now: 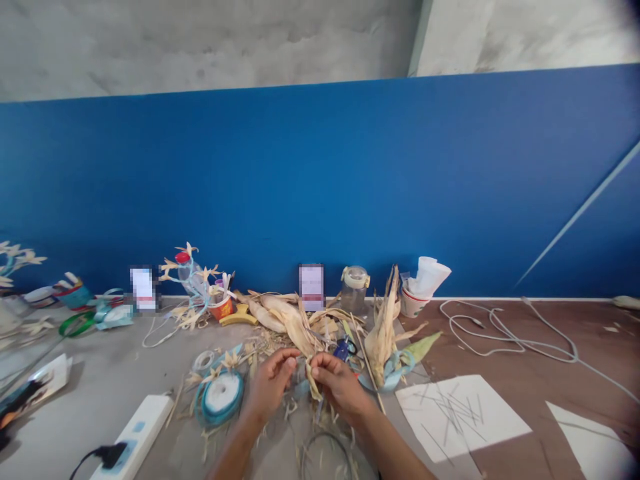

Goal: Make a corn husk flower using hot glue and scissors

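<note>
My left hand [271, 385] and my right hand [339, 385] meet over the table, both pinching a strip of dried corn husk [312, 377] between fingertips. A pile of dried corn husks [290, 319] lies just beyond the hands, with an upright husk bundle [383, 330] to the right. A spool of light blue ribbon [220, 396] sits beside my left hand. Blue-handled scissors [345, 349] lie just past my right hand.
A white power strip [135, 435] with a black plug lies front left. A white sheet with thin wires [460, 413] lies to the right, a white cable [505, 333] beyond it. A glass jar [355, 288], paper cups [423, 283] and husk flowers [193, 280] line the blue wall.
</note>
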`<act>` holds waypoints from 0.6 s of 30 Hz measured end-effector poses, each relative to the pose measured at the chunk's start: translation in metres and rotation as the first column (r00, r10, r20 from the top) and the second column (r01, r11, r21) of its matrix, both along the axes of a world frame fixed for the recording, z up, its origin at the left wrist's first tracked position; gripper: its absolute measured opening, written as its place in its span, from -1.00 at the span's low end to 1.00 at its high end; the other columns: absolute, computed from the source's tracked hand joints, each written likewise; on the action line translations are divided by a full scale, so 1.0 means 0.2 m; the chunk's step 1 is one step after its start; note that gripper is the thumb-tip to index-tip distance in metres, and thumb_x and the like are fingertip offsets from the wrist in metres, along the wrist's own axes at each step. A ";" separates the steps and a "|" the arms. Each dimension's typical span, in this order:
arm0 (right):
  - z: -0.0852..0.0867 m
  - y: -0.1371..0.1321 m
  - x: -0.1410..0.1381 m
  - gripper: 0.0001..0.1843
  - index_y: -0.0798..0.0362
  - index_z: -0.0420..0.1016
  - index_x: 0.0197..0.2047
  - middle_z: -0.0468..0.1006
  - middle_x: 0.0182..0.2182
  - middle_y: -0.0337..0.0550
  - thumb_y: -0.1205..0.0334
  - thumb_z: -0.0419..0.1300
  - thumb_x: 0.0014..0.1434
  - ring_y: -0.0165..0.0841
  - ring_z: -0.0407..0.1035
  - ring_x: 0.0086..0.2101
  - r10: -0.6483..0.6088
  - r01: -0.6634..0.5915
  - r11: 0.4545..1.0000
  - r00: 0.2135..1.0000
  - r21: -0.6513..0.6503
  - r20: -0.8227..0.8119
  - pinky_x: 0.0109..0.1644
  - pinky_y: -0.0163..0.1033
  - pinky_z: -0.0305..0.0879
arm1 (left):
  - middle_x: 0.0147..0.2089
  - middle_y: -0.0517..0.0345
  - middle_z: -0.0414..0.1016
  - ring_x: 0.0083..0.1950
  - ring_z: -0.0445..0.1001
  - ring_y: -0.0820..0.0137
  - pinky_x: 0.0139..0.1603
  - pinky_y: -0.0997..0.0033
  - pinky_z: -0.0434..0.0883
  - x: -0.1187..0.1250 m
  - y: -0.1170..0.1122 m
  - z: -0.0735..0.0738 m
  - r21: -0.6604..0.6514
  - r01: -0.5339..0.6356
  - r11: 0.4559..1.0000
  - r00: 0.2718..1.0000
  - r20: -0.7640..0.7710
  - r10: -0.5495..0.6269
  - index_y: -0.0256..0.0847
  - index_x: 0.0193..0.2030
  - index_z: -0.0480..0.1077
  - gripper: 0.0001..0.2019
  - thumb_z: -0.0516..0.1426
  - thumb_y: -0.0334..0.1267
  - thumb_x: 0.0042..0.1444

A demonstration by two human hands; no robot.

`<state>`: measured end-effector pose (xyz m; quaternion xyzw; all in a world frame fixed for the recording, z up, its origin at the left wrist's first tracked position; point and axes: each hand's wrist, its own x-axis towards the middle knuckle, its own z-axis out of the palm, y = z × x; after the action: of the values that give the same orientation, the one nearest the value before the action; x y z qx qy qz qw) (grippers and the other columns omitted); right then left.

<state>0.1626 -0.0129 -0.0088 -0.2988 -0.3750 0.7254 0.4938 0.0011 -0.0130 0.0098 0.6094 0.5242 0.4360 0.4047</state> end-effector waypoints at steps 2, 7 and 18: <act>0.01 -0.01 -0.01 -0.72 0.05 0.35 -0.50 0.24 -0.65 -0.41 0.09 0.35 -0.08 -0.51 0.06 -0.61 -0.045 0.034 0.994 0.993 0.100 0.108 -0.50 -0.37 0.00 | -0.54 0.23 0.32 -0.59 0.20 0.46 -0.56 0.46 0.16 0.02 -0.01 0.01 -0.097 0.099 0.990 0.989 0.117 -0.087 -0.25 -0.15 0.48 -0.60 0.07 0.04 0.09; 0.05 -0.05 -0.03 -0.88 0.04 0.33 -0.49 0.30 -0.51 -0.30 0.31 0.13 0.08 -0.41 0.21 -0.44 -0.288 0.084 0.888 0.869 0.452 0.403 -0.32 -0.31 0.13 | -0.58 0.30 0.24 -0.59 0.11 0.50 -0.56 0.48 0.06 0.03 -0.01 0.02 -0.161 0.149 0.976 0.980 0.159 -0.123 -0.25 -0.26 0.46 -0.62 0.16 0.06 -0.03; 0.08 -0.13 -0.07 -0.80 0.03 0.36 -0.37 0.38 -0.34 -0.16 0.51 0.16 -0.07 -0.29 0.30 -0.28 -0.565 -0.179 0.683 0.486 0.709 0.667 -0.21 -0.25 0.21 | -0.63 0.39 0.09 -0.60 0.08 0.47 -0.56 0.47 0.07 0.05 -0.02 0.03 -0.105 -0.121 0.987 0.987 0.093 0.131 -0.18 -0.44 0.32 -0.72 0.09 0.01 0.05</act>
<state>0.1492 -0.0393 0.0069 -0.4478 -0.7703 0.2116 0.4016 0.0104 -0.0167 0.0162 0.5317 0.5618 0.4642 0.4315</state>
